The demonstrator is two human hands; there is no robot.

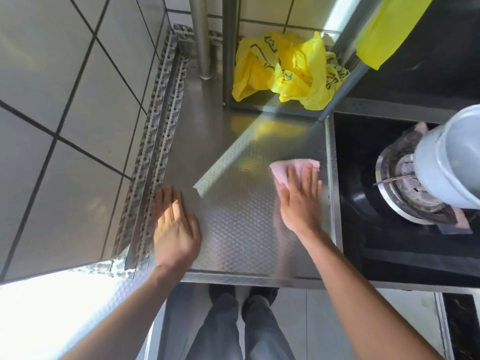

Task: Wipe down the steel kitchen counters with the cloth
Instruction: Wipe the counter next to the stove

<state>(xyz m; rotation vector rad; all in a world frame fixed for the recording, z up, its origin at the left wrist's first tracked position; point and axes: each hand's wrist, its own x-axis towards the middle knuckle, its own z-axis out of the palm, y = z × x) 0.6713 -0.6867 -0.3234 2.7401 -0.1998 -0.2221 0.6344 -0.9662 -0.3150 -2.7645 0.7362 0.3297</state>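
We find the pink cloth point(293, 168) lying flat on the steel bench point(233, 203), close to its right edge beside the black hob point(368, 157). Our right hand point(300, 201) presses it down with an open palm, fingers point(310, 178) straight and slightly spread across the cloth, not clamped around it. Our left hand point(175, 224) rests flat on the bare bench near the tiled wall point(65, 113), fingers together, holding nothing. We judge the wipe is under way along the right margin. To do it well, we should keep the palm flat and the pressure even, overlap each pass, and carry the cloth right into the raised rim. The yellow bag point(283, 71) at the back and the pot point(449, 159) on the burner stand apart from the cloth.
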